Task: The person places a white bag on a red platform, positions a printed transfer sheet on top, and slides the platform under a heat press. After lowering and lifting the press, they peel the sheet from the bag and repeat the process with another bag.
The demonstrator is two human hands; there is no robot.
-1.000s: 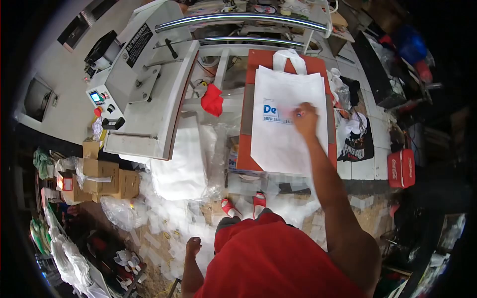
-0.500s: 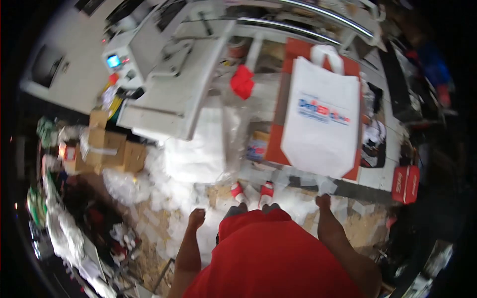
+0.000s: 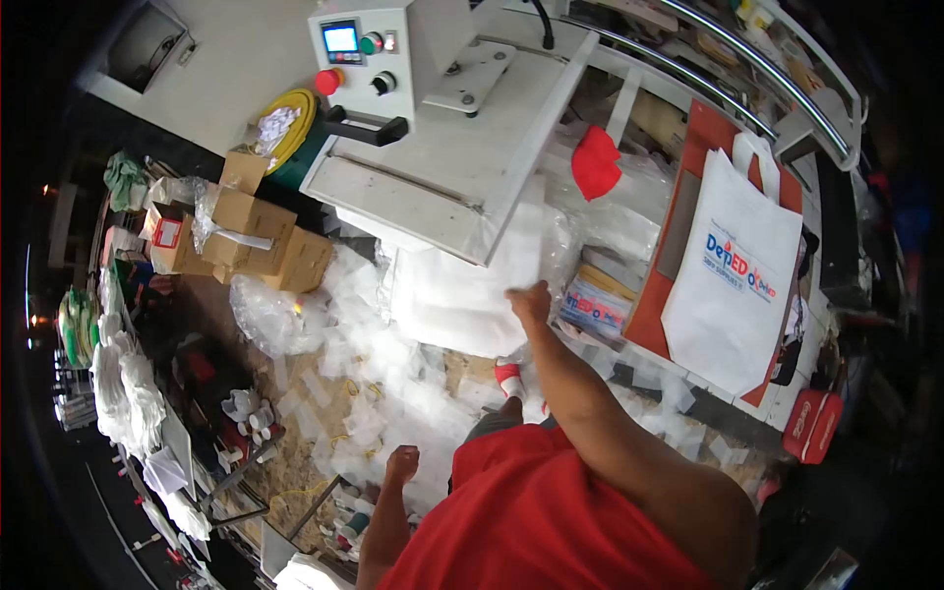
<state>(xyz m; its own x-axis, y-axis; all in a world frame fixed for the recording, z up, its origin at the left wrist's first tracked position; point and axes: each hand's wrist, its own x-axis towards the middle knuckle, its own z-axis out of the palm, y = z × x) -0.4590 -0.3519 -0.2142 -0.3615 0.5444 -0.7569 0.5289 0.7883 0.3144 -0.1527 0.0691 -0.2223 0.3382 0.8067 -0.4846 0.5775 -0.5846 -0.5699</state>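
Observation:
My right hand (image 3: 531,300) reaches forward over the right edge of white bags or sheets (image 3: 447,305) below the machine's front edge. Its fingers point left, partly stretched out, and overlap the white material in this view. My left hand (image 3: 401,462) hangs low at my side, fingers curled in, with nothing showing in it. Above the white material is a pale heat-press-like machine (image 3: 393,192) with a lit screen, knobs and a black handle. To the right, a white printed tote bag (image 3: 733,275) lies flat on a red-orange board (image 3: 644,329).
Cardboard boxes (image 3: 254,234) and a clear plastic bag (image 3: 275,315) lie left of the machine. White scraps (image 3: 364,393) litter the floor around my feet. A red cloth (image 3: 596,163) lies beyond my right hand. A red case (image 3: 812,426) stands at the far right.
My right hand has swung from my side forward and left to the white material. My left hand stays low. The view has turned left, bringing the machine nearer.

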